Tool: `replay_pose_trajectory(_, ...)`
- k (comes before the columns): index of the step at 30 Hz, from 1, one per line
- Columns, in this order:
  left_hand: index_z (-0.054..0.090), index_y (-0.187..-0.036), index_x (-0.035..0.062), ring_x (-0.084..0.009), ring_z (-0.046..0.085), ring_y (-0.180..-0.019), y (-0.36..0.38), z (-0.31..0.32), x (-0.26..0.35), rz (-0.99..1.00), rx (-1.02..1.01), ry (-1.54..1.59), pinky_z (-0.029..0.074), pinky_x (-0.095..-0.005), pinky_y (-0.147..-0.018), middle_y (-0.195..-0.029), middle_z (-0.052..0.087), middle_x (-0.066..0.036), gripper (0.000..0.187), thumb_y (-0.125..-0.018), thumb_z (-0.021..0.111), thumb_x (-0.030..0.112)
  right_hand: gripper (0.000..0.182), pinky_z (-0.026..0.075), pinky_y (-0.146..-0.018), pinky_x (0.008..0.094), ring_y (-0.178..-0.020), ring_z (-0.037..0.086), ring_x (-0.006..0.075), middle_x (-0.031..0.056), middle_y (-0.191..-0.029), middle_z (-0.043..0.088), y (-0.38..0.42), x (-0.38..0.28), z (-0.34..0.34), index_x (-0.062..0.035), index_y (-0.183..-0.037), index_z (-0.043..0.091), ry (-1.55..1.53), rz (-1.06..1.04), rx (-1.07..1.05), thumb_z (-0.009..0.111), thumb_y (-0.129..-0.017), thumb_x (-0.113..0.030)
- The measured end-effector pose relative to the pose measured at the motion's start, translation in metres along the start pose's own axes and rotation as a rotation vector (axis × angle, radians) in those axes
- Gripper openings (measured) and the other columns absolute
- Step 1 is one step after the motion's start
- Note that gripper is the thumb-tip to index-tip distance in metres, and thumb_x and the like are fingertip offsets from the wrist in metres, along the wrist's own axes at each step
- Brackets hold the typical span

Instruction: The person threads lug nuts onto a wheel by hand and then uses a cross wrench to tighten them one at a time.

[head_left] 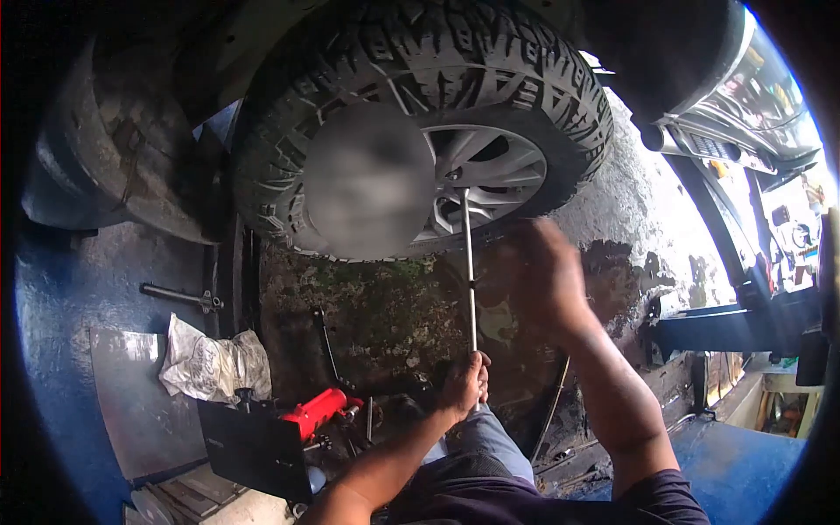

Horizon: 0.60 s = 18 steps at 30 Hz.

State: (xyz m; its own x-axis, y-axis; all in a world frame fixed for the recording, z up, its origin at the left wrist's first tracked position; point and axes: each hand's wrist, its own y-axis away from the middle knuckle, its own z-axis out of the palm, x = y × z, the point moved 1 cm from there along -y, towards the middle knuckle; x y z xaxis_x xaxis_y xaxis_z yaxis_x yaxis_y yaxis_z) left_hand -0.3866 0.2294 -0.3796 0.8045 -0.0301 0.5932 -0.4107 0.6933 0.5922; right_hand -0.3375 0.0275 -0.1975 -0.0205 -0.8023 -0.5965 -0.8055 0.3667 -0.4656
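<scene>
Okay, your left fingers are closed round the near end of the long metal bar; looks stiff, fairly heavy, maybe slick if greasy, so that end seems the best hold. Your right hand, blurred, is up beyond them, right of the bar; can't tell finger opening or grip. Farthest from your fingers, bar's tip reaches the wheel.

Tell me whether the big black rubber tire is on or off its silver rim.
On: the black, chunky-treaded tire wraps around the silver, spoked metal rim.
</scene>
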Motion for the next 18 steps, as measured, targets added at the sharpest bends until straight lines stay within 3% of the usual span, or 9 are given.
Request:
replay_pose_trajectory(3, 0.051, -0.097, 0.008, -0.0078, 0.037, -0.045, -0.016, -0.003, -0.016, -0.057, 0.004, 0.021, 0.041, -0.0288, -0.045, -0.06, 0.036, 0.003, 0.037, -0.103, 0.041, 0.043, 0.023, 0.052, -0.076, 0.0465, -0.087, 0.061, 0.0396, 0.018, -0.1, 0.06, -0.01, -0.029, 0.057, -0.0046, -0.107, 0.056, -0.001, -0.031, -0.355, 0.055, -0.092, -0.023)
replay_pose_trajectory(5, 0.051, -0.094, 0.0087, -0.0082, 0.037, -0.045, -0.021, 0.003, -0.025, -0.109, 0.033, 0.043, 0.041, -0.0292, -0.045, -0.06, 0.036, 0.002, 0.037, -0.103, 0.04, 0.043, 0.026, 0.051, -0.081, 0.0467, -0.095, 0.06, 0.0375, 0.0169, -0.106, 0.059, -0.011, -0.036, 0.074, -0.0059, -0.107, 0.056, -0.034, -0.023, -0.445, 0.054, -0.092, -0.027)
replay_pose_trajectory(7, 0.049, -0.087, 0.01, -0.0089, 0.038, -0.044, -0.029, 0.005, -0.034, -0.08, 0.007, 0.029, 0.041, -0.0294, -0.045, -0.059, 0.037, 0.003, 0.036, -0.102, 0.044, 0.043, 0.027, 0.05, -0.084, 0.0454, -0.101, 0.058, 0.0356, 0.0157, -0.11, 0.058, -0.01, -0.033, 0.076, -0.0067, -0.106, 0.057, 0.052, -0.216, -0.402, 0.054, -0.091, -0.029)
replay_pose_trajectory(10, 0.046, -0.086, 0.0112, -0.0102, 0.039, -0.048, -0.026, 0.025, -0.014, -0.045, 0.02, 0.005, 0.043, -0.0314, -0.05, -0.06, 0.038, 0.002, 0.034, -0.102, 0.045, 0.041, 0.022, 0.05, -0.071, 0.0436, -0.085, 0.06, 0.03, 0.0155, -0.093, 0.058, 0.005, 0.037, -0.007, -0.0121, -0.102, 0.061, 0.548, 0.297, -0.747, 0.058, -0.084, -0.025)
replay_pose_trajectory(13, 0.047, -0.087, 0.0127, -0.0074, 0.04, -0.049, -0.034, 0.028, -0.01, -0.085, 0.004, 0.023, 0.043, -0.0296, -0.051, -0.062, 0.038, 0.005, 0.029, -0.1, 0.051, 0.038, 0.039, 0.051, -0.09, 0.0415, -0.109, 0.06, 0.0344, 0.0182, -0.117, 0.063, 0.328, 0.343, -0.025, -0.0112, -0.12, 0.063, 0.694, 0.672, -0.956, 0.056, -0.086, -0.027)
replay_pose_trajectory(15, 0.046, -0.085, 0.0142, -0.0064, 0.039, -0.05, -0.035, 0.03, -0.004, -0.108, -0.04, 0.064, 0.043, -0.029, -0.052, -0.064, 0.038, 0.006, 0.03, -0.099, 0.053, 0.039, 0.036, 0.052, -0.089, 0.0439, -0.105, 0.064, 0.0356, 0.0189, -0.112, 0.067, 0.442, 0.305, -0.075, -0.0126, -0.112, 0.068, 0.606, 0.916, -1.201, 0.061, -0.082, -0.032)
replay_pose_trajectory(16, 0.046, -0.085, 0.0143, -0.0065, 0.039, -0.05, -0.036, 0.031, -0.004, -0.113, -0.033, 0.089, 0.043, -0.0292, -0.053, -0.064, 0.038, 0.006, 0.03, -0.099, 0.054, 0.039, 0.033, 0.054, -0.081, 0.045, -0.096, 0.066, 0.0382, 0.0208, -0.102, 0.068, 0.449, 0.243, -0.092, -0.01, -0.107, 0.07, 0.441, 1.148, -0.662, 0.06, -0.082, -0.029)
replay_pose_trajectory(17, 0.046, -0.085, 0.0144, -0.0066, 0.039, -0.05, -0.031, 0.029, -0.007, -0.139, -0.02, 0.102, 0.043, -0.0293, -0.053, -0.064, 0.038, 0.006, 0.03, -0.099, 0.054, 0.04, 0.035, 0.053, -0.08, 0.0446, -0.096, 0.067, 0.0374, 0.0219, -0.095, 0.069, 0.471, 0.224, -0.097, -0.0082, -0.106, 0.07, 0.495, 1.115, -0.709, 0.062, -0.081, -0.032)
replay_pose_trajectory(18, 0.046, -0.085, 0.0145, -0.0066, 0.039, -0.051, -0.036, 0.029, -0.005, -0.147, -0.027, 0.101, 0.044, -0.0294, -0.054, -0.065, 0.038, 0.006, 0.03, -0.099, 0.054, 0.04, 0.029, 0.053, -0.076, 0.0469, -0.087, 0.067, 0.04, 0.0208, -0.088, 0.07, 0.49, 0.209, -0.096, -0.0055, -0.101, 0.07, 0.522, 1.282, -0.662, 0.063, -0.083, -0.027)
